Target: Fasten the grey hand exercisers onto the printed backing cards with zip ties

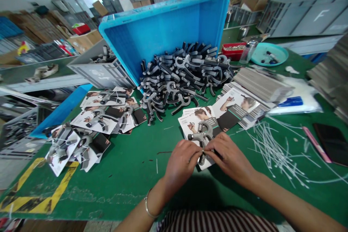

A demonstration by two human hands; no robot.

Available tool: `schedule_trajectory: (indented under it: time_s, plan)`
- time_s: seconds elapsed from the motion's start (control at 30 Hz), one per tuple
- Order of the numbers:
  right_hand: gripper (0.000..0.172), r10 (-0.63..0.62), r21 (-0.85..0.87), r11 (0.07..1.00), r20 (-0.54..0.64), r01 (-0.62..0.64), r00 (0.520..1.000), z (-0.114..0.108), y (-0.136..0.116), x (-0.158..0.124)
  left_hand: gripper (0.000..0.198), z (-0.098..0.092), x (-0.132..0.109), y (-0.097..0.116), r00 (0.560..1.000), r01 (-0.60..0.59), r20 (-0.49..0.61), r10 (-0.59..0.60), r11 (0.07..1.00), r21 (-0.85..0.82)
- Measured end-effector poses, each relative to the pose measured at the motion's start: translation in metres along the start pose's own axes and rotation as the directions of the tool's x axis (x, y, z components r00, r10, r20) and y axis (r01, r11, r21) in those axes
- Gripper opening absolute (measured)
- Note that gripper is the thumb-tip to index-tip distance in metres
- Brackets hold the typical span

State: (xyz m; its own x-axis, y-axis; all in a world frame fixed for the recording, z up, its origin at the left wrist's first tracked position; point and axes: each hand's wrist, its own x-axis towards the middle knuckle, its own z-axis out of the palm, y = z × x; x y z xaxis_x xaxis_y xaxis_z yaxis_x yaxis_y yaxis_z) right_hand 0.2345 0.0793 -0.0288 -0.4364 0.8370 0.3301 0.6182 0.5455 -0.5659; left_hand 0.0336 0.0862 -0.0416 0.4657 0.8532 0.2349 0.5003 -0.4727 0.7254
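Note:
A grey and black hand grip strengthener (204,130) with a metal spring lies on a printed card (187,125) in front of me. My left hand (183,159) and my right hand (227,154) meet over its lower handles. Both are closed in a pinch, fingertips nearly touching, on a small whitish strip that looks like a cable tie (202,150); most of it is hidden by the fingers. To the right lies a loose bunch of white cable ties (272,152). More printed cards (236,107) are stacked just beyond my right hand.
A tipped blue crate (163,25) spills a heap of hand grips (179,76) onto the green table. Several carded grips (103,116) lie at left. Rightward are a phone (331,141), a pink pen-like object (317,144), a turquoise plate (282,55) and a red box (231,54).

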Motion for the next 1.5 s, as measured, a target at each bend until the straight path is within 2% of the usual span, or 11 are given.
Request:
schedule_trajectory:
  time_s: [0.2, 0.4, 0.57, 0.7, 0.83, 0.93, 1.0, 1.13, 1.3, 1.43, 1.5]
  plan:
    - [0.008, -0.024, 0.013, 1.000, -0.033, 0.025, 0.999, 0.005, 0.011, 0.014, 0.017, -0.017, 0.010, 0.006, 0.999, 0.047, 0.024, -0.049, 0.997, 0.066]
    - [0.003, -0.013, 0.000, 1.000, -0.034, 0.013, 0.999, 0.013, 0.033, 0.055, 0.017, -0.028, 0.062, -0.023, 0.994, 0.107, 0.000, -0.107, 0.994, 0.025]
    - [0.005, 0.105, 0.053, 0.993, -0.004, -0.105, 0.994, 0.011, 0.034, 0.071, 0.016, -0.030, 0.071, -0.028, 0.995, -0.078, -0.049, 0.086, 0.987, 0.140]
    - [0.007, 0.045, 0.041, 0.998, -0.011, -0.045, 0.999, 0.011, 0.024, 0.061, 0.014, -0.028, 0.056, -0.025, 0.974, -0.179, -0.119, 0.192, 0.978, 0.109]
    - [0.006, 0.002, 0.011, 1.000, -0.003, -0.002, 1.000, 0.011, 0.025, 0.052, 0.018, -0.021, 0.047, -0.026, 0.965, -0.026, -0.263, -0.017, 0.987, -0.161]
    - [0.003, 0.029, 0.027, 0.999, 0.005, -0.029, 1.000, 0.010, 0.027, 0.050, 0.019, -0.008, 0.035, -0.024, 0.961, 0.112, -0.201, -0.189, 0.933, -0.342]
    - [0.003, 0.044, 0.071, 0.996, 0.003, -0.044, 0.999, 0.010, 0.026, 0.050, 0.015, 0.001, 0.024, -0.022, 0.961, 0.131, -0.199, -0.194, 0.948, -0.289]
    - [0.007, -0.018, 0.242, 0.970, 0.037, 0.008, 0.999, 0.015, 0.027, 0.051, 0.038, 0.015, 0.006, -0.029, 0.936, 0.123, -0.325, -0.135, 0.991, -0.058]
    - [0.012, -0.051, 0.355, 0.934, 0.037, 0.034, 0.998, 0.019, 0.028, 0.040, 0.018, 0.015, 0.004, -0.044, 0.954, 0.053, -0.298, -0.040, 0.998, 0.036]
    - [0.012, 0.062, 0.303, 0.952, -0.057, -0.042, 0.996, 0.006, 0.034, 0.005, 0.023, -0.005, 0.001, -0.046, 0.967, -0.044, -0.236, 0.096, 0.976, 0.215]
    - [0.012, 0.177, 0.206, 0.968, -0.148, -0.145, 0.973, -0.007, 0.050, -0.024, 0.027, -0.033, -0.009, -0.054, 0.931, -0.051, -0.324, 0.166, 0.940, 0.337]
